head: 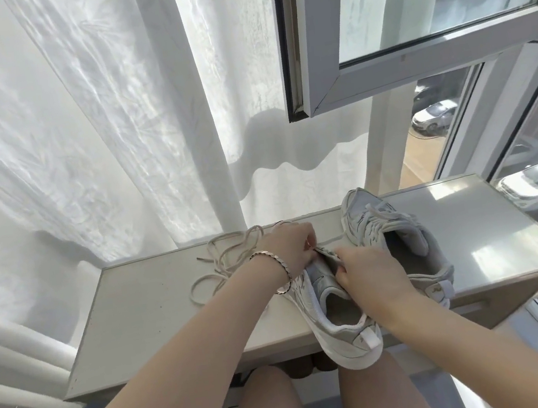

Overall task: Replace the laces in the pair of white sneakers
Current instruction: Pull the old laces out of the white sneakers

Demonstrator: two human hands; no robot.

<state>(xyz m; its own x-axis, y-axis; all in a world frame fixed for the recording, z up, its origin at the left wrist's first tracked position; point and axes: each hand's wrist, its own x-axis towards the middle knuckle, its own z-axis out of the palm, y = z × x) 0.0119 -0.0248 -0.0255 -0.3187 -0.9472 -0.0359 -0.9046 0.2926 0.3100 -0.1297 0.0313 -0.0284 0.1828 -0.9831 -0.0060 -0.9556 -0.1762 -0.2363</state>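
Note:
A white sneaker [337, 322] lies heel toward me at the near edge of a small pale table [158, 309], its heel overhanging the edge. My left hand [292, 247] grips its front part, fingers curled near the eyelets with a lace end pinched there. My right hand [367, 273] holds the tongue and upper from the right. A second white sneaker [400, 237], laced, lies just to the right, toe pointing away. A loose cream lace [224, 262] is tangled on the table left of my left hand.
Sheer white curtains [96, 141] hang behind the table. An open window sash [409, 28] juts inward above the right side. My knees [272, 407] sit under the table's front edge. Bare tabletop shows at the left and far right.

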